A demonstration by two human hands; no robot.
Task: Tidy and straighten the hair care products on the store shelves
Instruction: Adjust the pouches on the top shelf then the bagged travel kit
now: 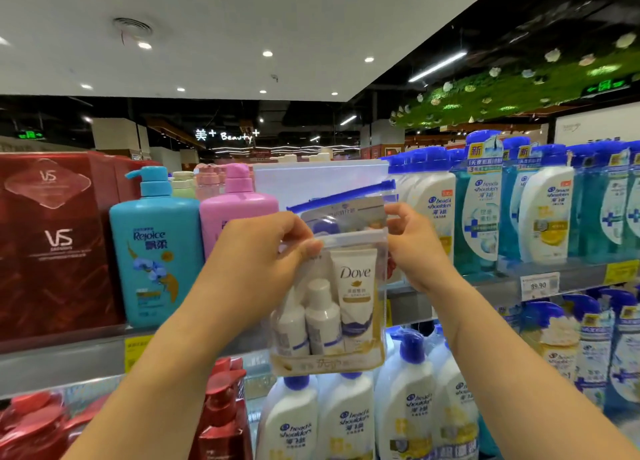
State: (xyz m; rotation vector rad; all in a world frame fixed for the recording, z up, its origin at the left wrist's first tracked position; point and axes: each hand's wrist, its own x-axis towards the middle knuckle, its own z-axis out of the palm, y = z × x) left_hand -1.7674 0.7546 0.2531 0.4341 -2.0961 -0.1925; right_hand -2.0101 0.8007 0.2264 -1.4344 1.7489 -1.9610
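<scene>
A clear pouch (329, 307) holding a Dove tube (355, 286) and two small white bottles (322, 317) hangs below both hands, the left hand (263, 252) and right hand (412, 241) pinching its top corners before the shelf (502, 283).

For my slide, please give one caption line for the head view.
Both hands, left hand and right hand, hold a clear Dove travel kit pouch before shampoo shelves.

The upper shelf (502, 288) bears red boxes (52, 245), a teal bottle (156, 252) and a pink bottle (235, 217).
</scene>
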